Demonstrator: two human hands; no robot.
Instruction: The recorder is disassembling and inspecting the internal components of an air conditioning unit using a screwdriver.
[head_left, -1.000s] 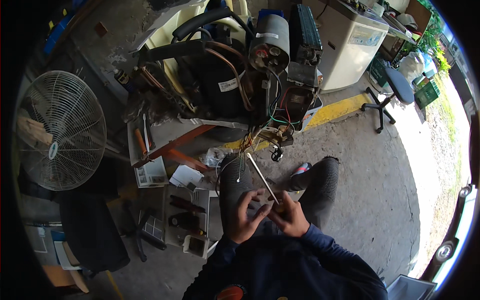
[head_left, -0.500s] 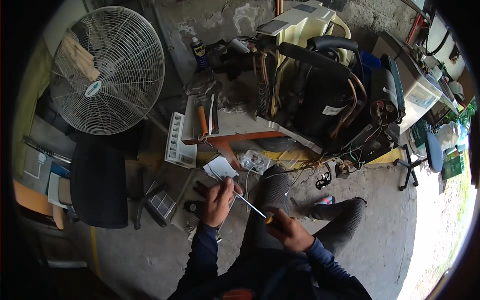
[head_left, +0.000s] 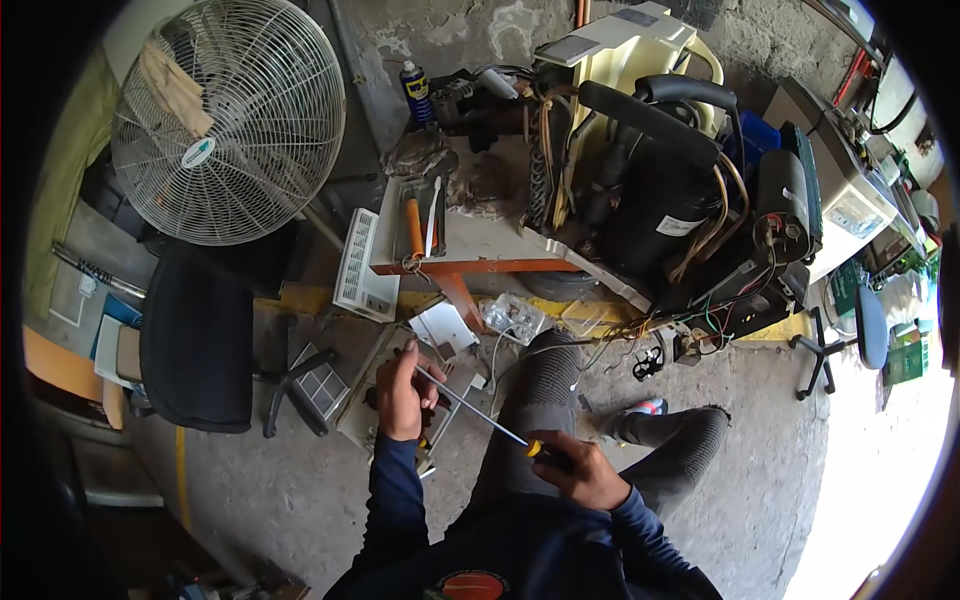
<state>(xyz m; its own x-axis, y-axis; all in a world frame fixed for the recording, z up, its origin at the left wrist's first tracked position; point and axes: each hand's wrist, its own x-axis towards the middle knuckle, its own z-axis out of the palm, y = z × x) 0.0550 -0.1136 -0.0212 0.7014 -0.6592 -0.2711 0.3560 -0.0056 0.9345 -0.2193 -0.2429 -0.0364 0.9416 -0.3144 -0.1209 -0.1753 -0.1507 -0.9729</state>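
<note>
A long screwdriver (head_left: 534,449) with a yellow-and-dark handle and a thin metal shaft lies slantwise before me, above my left thigh. My right hand (head_left: 590,476) is wrapped round its handle. At the far end of the shaft is my left hand (head_left: 402,395), with its fingers curled by the metal and one fingertip pointing up; the screwdriver's tip is hard to make out there. Below and behind the left hand, an opened light-coloured casing with dark parts (head_left: 368,400) rests on the floor, partly covered by that hand.
Ahead stands a workbench (head_left: 490,265) bearing a black compressor (head_left: 640,215), an orange-handled tool (head_left: 414,225) and a spray can (head_left: 416,95). A large fan (head_left: 230,120) and black chair (head_left: 200,340) are at left. Loose wires (head_left: 625,335) and a plastic bag (head_left: 512,315) lie beneath the bench.
My left hand has shifted left and slightly up, with its fingers looser by the shaft. The right hand stays on the handle. The view has tilted a little.
</note>
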